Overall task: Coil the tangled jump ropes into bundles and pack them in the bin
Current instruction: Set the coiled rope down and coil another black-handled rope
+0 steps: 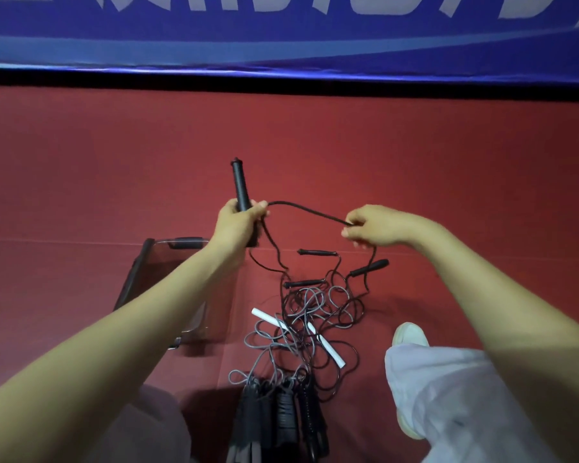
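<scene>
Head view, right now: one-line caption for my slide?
Left hand grips a black handle while right hand pinches a black cord above tangled ropes beside the clear bin.

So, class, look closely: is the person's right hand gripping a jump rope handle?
No, the right hand pinches only the black cord, while the left hand holds the black handle.

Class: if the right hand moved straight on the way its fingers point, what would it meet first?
Probably the left hand, which grips a black handle; only the black cord that the right hand pinches spans the gap. Depth is unclear.
</scene>
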### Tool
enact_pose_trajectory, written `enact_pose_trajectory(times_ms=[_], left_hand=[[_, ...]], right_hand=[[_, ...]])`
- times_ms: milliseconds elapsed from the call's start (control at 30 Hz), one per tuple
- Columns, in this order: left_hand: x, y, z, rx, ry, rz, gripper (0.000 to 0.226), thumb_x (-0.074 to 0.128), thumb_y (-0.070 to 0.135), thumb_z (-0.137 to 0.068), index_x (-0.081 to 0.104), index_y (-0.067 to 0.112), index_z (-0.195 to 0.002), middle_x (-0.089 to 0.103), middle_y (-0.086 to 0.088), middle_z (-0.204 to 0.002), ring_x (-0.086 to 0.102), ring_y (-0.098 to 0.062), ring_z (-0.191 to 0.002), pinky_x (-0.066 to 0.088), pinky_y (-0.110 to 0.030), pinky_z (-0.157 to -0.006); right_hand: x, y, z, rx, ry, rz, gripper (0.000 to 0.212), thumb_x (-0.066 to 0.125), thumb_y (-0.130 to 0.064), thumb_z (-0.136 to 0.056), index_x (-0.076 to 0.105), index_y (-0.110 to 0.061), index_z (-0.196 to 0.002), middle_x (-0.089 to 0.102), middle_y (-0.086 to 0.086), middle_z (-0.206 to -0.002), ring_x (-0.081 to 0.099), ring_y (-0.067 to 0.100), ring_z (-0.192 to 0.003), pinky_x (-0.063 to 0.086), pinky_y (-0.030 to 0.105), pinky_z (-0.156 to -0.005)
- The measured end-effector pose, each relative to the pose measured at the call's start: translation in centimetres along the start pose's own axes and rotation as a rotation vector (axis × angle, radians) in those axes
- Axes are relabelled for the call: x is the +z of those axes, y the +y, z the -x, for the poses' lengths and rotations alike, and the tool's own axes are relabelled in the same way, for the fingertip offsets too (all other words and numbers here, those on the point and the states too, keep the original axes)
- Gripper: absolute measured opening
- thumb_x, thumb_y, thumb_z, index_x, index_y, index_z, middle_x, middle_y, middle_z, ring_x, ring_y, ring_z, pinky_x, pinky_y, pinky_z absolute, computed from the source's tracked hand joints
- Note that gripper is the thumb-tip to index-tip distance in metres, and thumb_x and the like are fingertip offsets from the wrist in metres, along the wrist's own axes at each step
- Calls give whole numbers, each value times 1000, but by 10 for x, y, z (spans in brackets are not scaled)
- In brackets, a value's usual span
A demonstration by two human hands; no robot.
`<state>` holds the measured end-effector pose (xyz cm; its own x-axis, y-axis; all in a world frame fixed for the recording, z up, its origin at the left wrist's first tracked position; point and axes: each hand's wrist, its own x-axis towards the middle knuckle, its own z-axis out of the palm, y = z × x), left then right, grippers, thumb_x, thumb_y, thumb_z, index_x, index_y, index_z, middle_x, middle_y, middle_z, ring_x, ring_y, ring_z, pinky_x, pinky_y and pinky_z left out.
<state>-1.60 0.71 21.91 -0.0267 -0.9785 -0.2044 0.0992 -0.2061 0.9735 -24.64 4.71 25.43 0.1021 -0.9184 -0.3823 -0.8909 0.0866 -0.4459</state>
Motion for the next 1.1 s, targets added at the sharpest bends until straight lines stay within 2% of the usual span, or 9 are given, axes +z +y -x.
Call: enact_pose_trajectory(times_ms=[133,333,500,567,633,700,900,1000,1100], left_hand=[[2,-19,8,-87,-94,-433,24,70,5,-85,48,11,-90,46,-3,-66,39,-13,-51,34,-17,-38],[21,-7,25,-34,-404,-183,16,66,13,-90,53,8,-100,58,-5,-75,43,-6,-46,35,-16,-42],[16,2,10,-65,-69,94,22,57,-4,-89,46,13,-82,47,-3,-65,39,-5,-37,32,-16,-38],[3,-1,-2,-111,27,-65,21,58,-4,-86,47,13,-80,44,-4,-61,37,-6,-32,28,-15,-36],[-6,-8,1,-134,-43,-506,20,67,1,-83,51,11,-87,45,-4,-61,39,-8,-35,27,-16,-33],[1,-14,12,-161,-146,-653,30,76,6,-78,53,12,-95,47,-1,-64,40,-12,-46,30,-16,-33],[29,-11,32,-58,-410,-275,15,67,13,-89,57,8,-98,46,-6,-64,38,-8,-40,29,-16,-38],[31,-3,30,-18,-318,-126,14,66,9,-89,53,13,-84,46,-1,-61,38,-6,-41,31,-16,-39],[24,0,18,-21,-157,75,20,63,2,-88,52,14,-77,45,0,-64,39,-7,-44,33,-16,-43]], right_hand=[[-2,-11,4,-162,90,-148,22,50,-20,-100,65,-14,-84,58,-5,-65,52,8,-58,43,27,-66],[5,-32,7,-281,198,-85,20,54,-32,-97,65,-21,-84,56,-9,-60,47,2,-51,38,24,-57],[2,-9,6,-125,-26,85,26,62,-33,-92,62,-12,-78,62,-4,-64,51,10,-59,39,25,-61],[8,10,1,-30,-75,223,23,59,-28,-94,61,-13,-77,66,-2,-73,56,17,-72,41,29,-70],[7,18,4,-28,12,161,20,55,-24,-96,61,-18,-78,65,-6,-71,58,17,-75,41,28,-70],[3,14,8,-99,82,58,15,56,-24,-96,64,-19,-84,63,-8,-67,56,13,-71,40,20,-65],[8,-18,12,-296,170,-94,10,64,-29,-91,66,-20,-87,61,-9,-59,51,1,-54,38,13,-56],[3,-11,9,-228,107,-175,14,67,-27,-90,60,-17,-84,66,-5,-67,55,6,-60,41,16,-60],[12,6,4,-122,-68,107,15,60,-24,-94,57,-21,-80,64,-6,-77,56,16,-76,40,27,-67]])
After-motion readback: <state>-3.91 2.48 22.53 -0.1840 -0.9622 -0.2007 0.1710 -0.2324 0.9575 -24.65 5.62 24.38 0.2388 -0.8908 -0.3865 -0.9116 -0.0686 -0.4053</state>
